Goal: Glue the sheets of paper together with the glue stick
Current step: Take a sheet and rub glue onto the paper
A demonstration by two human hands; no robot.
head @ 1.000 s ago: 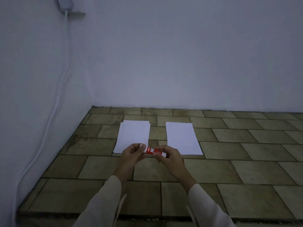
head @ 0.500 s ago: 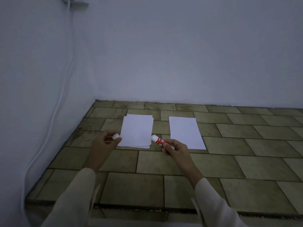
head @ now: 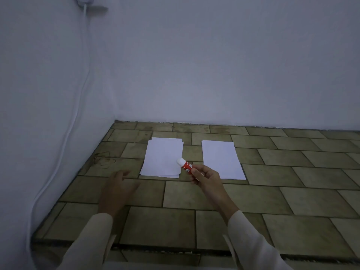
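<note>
Two lots of white paper lie on the tiled floor: a small stack of sheets (head: 162, 156) on the left and a second lot of paper (head: 222, 158) to its right, a tile gap between them. My right hand (head: 206, 181) grips a red glue stick (head: 186, 167) by its lower end, white tip pointing up and left over the near right corner of the left stack. My left hand (head: 116, 190) is blurred, low over the floor just left of that stack, fingers spread. The white cap is not visible.
Pale walls meet in a corner behind the paper. A white cable (head: 78, 114) runs down the left wall from a plug (head: 83, 0) at the top. The tiled floor (head: 292, 191) ends in a dark edge (head: 175, 250) close to me.
My hands pulled apart with the cap off the stick. The left hand, which held the white cap, dropped toward the floor and opened; the cap is out of sight. The right hand kept the stick.
</note>
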